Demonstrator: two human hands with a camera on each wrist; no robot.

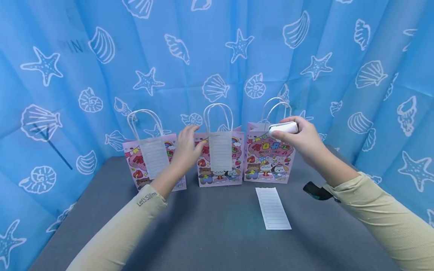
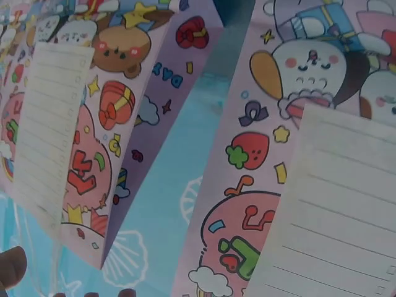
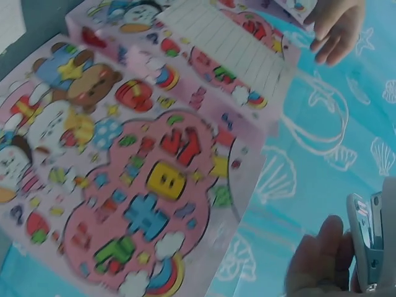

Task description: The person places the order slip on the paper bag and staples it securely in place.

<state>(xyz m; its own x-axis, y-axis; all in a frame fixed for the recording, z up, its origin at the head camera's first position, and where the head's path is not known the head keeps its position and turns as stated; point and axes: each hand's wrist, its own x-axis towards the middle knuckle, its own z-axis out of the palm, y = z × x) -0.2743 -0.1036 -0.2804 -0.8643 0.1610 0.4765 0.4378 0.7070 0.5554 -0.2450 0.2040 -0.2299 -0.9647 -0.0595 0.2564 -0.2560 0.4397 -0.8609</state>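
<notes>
Three pink paper gift bags with cartoon animals and white handles stand in a row in the head view. A lined paper strip [image 1: 154, 158] hangs on the front of the left bag [image 1: 135, 162], and another strip [image 1: 220, 152] on the middle bag [image 1: 204, 174]. My right hand [image 1: 306, 139] grips a white stapler [image 1: 284, 128] in front of the handles of the right bag [image 1: 269, 160]. Between the left and middle bags is my left hand [image 1: 186, 148], fingers loosely spread and holding nothing. The right wrist view shows the stapler [image 3: 365, 241] from its metal side.
A loose lined strip [image 1: 273, 209] lies on the grey table [image 1: 217, 233] in front of the right bag. Behind the bags hangs a blue curtain [image 1: 203, 49] with shells and starfish. A dark wrist strap piece [image 1: 317, 191] sticks out beside the right cuff.
</notes>
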